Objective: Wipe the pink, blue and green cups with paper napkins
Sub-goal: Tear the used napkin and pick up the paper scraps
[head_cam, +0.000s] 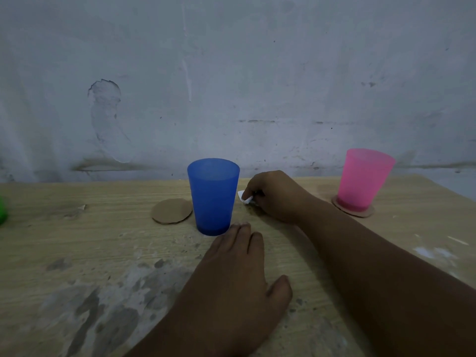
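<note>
A blue cup [213, 195] stands upright in the middle of the wooden table [103, 253]. Just right of it my right hand [273, 197] is closed around a small crumpled white paper napkin [245, 197], resting on the table and not touching the cup. My left hand [237, 274] lies flat with fingers extended, its fingertips near the blue cup's base. A pink cup [363, 179] stands upright at the far right on a cardboard coaster [356, 211]. Only a sliver of the green cup [2, 211] shows at the left edge.
A bare round cardboard coaster [171, 211] lies just left of the blue cup. A worn whitish wall [231, 86] rises right behind the table. The table's right edge runs diagonally past the pink cup. Paint stains mark the near tabletop.
</note>
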A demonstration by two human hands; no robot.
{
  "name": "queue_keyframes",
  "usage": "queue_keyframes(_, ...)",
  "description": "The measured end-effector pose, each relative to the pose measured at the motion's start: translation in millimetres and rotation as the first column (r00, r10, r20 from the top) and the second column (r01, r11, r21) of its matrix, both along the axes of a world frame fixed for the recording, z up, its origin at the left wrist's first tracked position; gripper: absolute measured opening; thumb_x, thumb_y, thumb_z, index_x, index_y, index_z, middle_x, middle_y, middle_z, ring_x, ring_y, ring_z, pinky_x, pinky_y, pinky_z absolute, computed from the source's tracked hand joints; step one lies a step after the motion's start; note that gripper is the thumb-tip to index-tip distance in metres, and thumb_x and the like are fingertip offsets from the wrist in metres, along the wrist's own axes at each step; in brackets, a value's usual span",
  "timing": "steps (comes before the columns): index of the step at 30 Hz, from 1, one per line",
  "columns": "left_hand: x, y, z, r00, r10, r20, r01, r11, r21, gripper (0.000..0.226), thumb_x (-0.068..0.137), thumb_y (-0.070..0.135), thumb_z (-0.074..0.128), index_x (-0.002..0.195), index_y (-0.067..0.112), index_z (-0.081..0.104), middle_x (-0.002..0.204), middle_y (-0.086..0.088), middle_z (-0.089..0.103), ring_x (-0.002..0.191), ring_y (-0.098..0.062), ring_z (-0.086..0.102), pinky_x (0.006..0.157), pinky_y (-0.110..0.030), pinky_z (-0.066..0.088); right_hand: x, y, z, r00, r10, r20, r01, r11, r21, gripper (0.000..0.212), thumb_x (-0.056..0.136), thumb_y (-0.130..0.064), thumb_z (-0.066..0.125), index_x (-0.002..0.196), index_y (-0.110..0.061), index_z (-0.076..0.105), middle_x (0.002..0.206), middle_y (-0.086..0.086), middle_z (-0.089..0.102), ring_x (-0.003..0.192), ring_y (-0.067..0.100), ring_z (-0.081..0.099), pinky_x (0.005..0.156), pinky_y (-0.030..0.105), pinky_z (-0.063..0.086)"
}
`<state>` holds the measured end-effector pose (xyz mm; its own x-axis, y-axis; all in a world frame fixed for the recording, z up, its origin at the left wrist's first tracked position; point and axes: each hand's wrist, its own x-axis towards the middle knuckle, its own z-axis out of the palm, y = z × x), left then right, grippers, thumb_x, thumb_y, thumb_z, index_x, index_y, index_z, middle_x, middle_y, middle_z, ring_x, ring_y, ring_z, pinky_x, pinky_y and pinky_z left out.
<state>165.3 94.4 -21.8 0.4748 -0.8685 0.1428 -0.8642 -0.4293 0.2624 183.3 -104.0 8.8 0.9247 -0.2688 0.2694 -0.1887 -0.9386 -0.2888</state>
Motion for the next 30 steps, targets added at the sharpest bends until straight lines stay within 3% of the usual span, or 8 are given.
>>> queue_keyframes(7,0,1,1,1.0,-0.002,-0.015,0.002,1.0,0.01,0.077,0.097,0.063,0.029,0.158,0.025,0.002,0.167,0.008,-0.008,0.151,-0.008,-0.01,0.117,-0.027,-0.006,-10,-8,7,0.995,0.069,-0.069,-0.072,0.997,-0.036,0.024,0.088,-0.005,0.065,0.106,-0.015,0.077,0.11,0.005,0.073,0.097,0.017,0.065,0.071,0.01,0.038)
queue_keyframes(12,-2,3,5,1.0,-0.012,-0.014,0.012,1.0,0.028,0.076,0.098,0.062,0.028,0.158,0.023,0.001,0.166,0.008,-0.009,0.151,-0.009,-0.011,0.114,-0.025,-0.008,-17,-11,2,0.998,0.033,0.046,-0.032,0.999,-0.027,0.023,0.089,-0.006,0.063,0.106,-0.013,0.077,0.11,0.004,0.073,0.093,0.013,0.064,0.068,0.0,0.034)
queue_keyframes(17,-2,3,5,1.0,-0.013,-0.007,0.013,0.999,0.032,0.077,0.098,0.062,0.028,0.158,0.024,-0.001,0.167,0.008,-0.009,0.151,-0.009,-0.011,0.112,-0.024,-0.009,-3,4,3,0.995,0.085,-0.056,-0.091,0.988,-0.123,0.028,0.09,-0.004,0.061,0.113,-0.014,0.075,0.113,0.007,0.071,0.099,0.02,0.064,0.079,0.017,0.038)
queue_keyframes(24,-1,3,3,1.0,-0.011,0.0,0.011,1.0,0.019,0.077,0.097,0.063,0.029,0.158,0.024,0.002,0.167,0.008,-0.006,0.151,-0.008,-0.009,0.113,-0.024,-0.008,-7,-6,2,0.996,-0.03,-0.088,0.02,0.993,-0.113,0.028,0.089,-0.003,0.06,0.111,-0.013,0.076,0.113,0.008,0.072,0.1,0.023,0.065,0.083,0.02,0.043)
queue_keyframes(27,-1,3,3,1.0,-0.017,0.002,0.017,1.0,0.009,0.076,0.097,0.063,0.029,0.158,0.024,0.004,0.167,0.008,-0.004,0.151,-0.008,-0.007,0.114,-0.024,-0.007,-9,-10,-1,0.994,-0.062,-0.093,0.048,0.989,-0.14,0.024,0.085,0.001,0.059,0.1,-0.004,0.077,0.103,0.016,0.073,0.093,0.028,0.067,0.084,0.033,0.054)
queue_keyframes(30,1,3,0,1.0,-0.011,-0.003,0.011,1.0,0.016,0.078,0.097,0.064,0.028,0.158,0.024,0.003,0.167,0.009,-0.005,0.151,-0.009,-0.007,0.118,-0.027,-0.003,-13,-9,-2,0.988,-0.117,-0.101,0.101,0.982,-0.157,0.024,0.083,0.003,0.056,0.103,0.005,0.07,0.106,0.026,0.067,0.101,0.037,0.063,0.088,0.044,0.052)
